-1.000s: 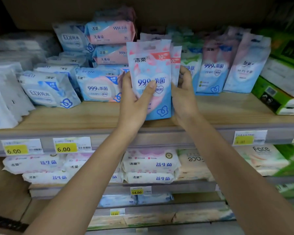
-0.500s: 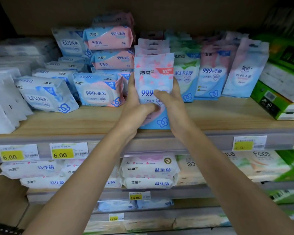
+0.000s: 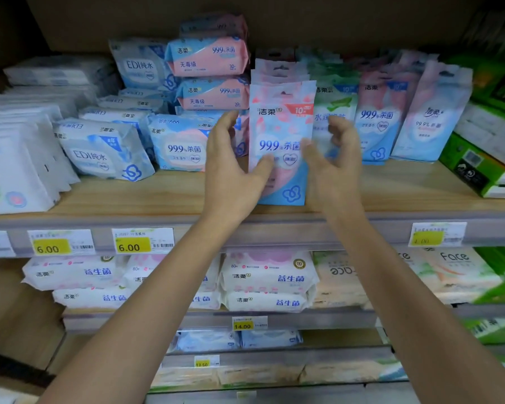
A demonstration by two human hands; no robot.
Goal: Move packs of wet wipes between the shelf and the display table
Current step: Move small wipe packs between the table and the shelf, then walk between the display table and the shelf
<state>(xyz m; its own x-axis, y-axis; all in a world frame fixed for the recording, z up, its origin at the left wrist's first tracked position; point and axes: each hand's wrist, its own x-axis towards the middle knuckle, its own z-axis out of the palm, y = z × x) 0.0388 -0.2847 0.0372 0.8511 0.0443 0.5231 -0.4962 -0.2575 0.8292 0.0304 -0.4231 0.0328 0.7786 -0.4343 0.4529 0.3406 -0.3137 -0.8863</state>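
Wooden shelf point(image 3: 158, 196) mid-frame, wipes pack point(image 3: 280, 135) standing upright, left hand point(image 3: 231, 170) and right hand point(image 3: 336, 167) no longer gripping it, fingers point(image 3: 226, 123) loosely spread either side

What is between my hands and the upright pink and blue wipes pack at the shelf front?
Nothing visible. The left hand and right hand flank the front pack with open fingers, no other item in the gaps. The green pack stands behind the right hand, not in the way.

Soft, even light covers the shelf point(image 3: 391, 193), dimming above the left hand point(image 3: 231, 170). White packs point(image 3: 18, 158) far left of it and green boxes point(image 3: 490, 147) far right of the right hand point(image 3: 337, 167) blur, and edges bow.
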